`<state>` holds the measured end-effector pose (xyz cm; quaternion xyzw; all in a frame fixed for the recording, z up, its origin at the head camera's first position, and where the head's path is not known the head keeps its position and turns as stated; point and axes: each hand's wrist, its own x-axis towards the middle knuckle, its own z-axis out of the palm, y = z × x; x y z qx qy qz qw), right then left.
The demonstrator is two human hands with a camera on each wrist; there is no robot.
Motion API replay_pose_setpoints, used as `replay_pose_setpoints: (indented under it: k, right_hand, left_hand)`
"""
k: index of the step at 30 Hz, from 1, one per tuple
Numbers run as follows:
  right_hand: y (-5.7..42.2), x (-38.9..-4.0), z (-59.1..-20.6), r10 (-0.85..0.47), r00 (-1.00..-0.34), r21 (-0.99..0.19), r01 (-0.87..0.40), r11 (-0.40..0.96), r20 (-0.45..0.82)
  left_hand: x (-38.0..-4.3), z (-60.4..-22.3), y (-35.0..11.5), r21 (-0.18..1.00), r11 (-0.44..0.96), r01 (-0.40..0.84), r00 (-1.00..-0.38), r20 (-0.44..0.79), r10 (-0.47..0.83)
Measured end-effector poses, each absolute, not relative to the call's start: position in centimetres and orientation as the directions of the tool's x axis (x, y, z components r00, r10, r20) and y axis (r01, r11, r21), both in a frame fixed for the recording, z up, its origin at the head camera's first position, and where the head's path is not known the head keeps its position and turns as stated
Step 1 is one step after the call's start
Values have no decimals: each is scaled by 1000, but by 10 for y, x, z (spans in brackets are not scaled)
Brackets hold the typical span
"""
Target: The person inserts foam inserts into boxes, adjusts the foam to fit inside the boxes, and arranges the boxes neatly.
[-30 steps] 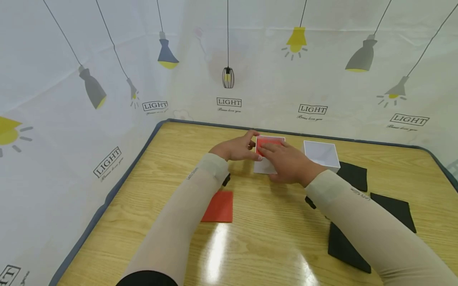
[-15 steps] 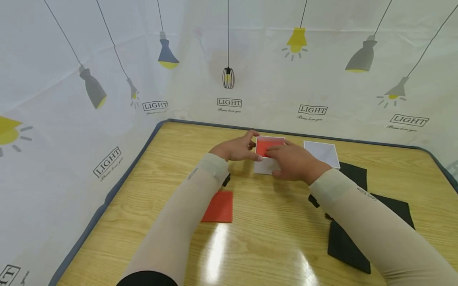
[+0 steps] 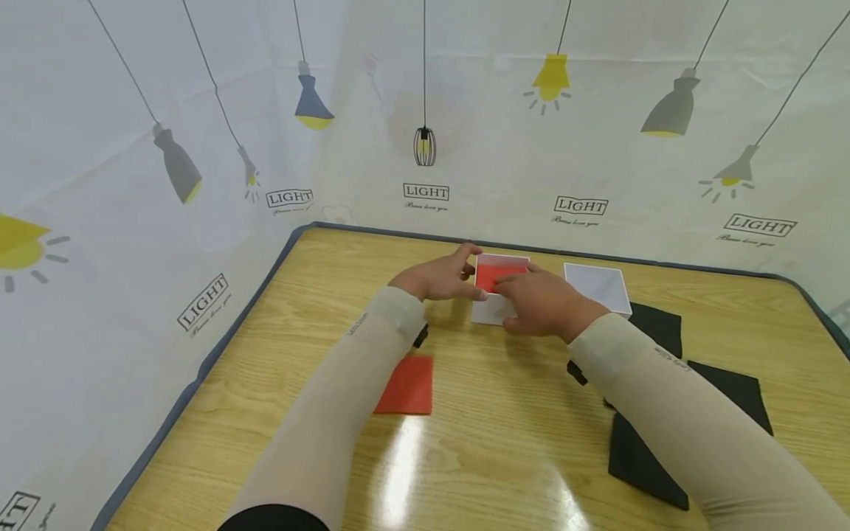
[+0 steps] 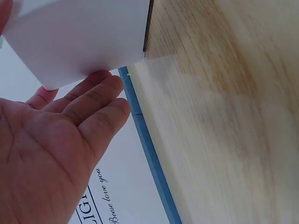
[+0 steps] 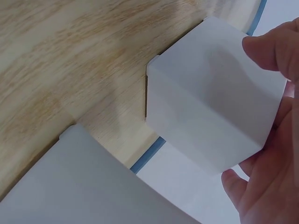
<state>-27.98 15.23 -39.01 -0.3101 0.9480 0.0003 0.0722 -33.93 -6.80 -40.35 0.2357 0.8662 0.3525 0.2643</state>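
A small open-topped white box (image 3: 488, 310) stands near the table's back edge, with a red cloth square (image 3: 488, 274) lying inside it. My left hand (image 3: 438, 279) holds the box's left side, thumb at the near corner and index finger at the far one; the left wrist view shows its other fingers against the white wall (image 4: 84, 44). My right hand (image 3: 547, 302) reaches over the right side, fingertips inside on the red cloth. In the right wrist view its thumb (image 5: 261, 51) lies against the outer wall. The right hand covers the box's right part.
Another open white box (image 3: 598, 287) stands to the right, partly behind my right hand. Black cloth squares (image 3: 654, 327) lie around my right forearm. A red cloth square (image 3: 408, 387) lies by my left forearm. A printed white curtain (image 3: 491, 169) rises behind the table.
My right hand has drawn back a little to the right over the box. The red cloth sits lower inside, with more inner wall showing. The left hand has kept its place.
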Motion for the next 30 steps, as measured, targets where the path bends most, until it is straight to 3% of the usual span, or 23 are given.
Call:
replay_pose_setpoints:
  k: [16,30]
  right_hand:
    - [153,-280,-397,-583,-807,-61,-580,813,-92]
    - [144,-255,-386,-616,-782,-237,-619,749,96]
  left_hand:
    - [-337,-399,-67,718,660,220,-753,-305,583]
    - [-338,-401,-68,733,641,229,-743,-294,602]
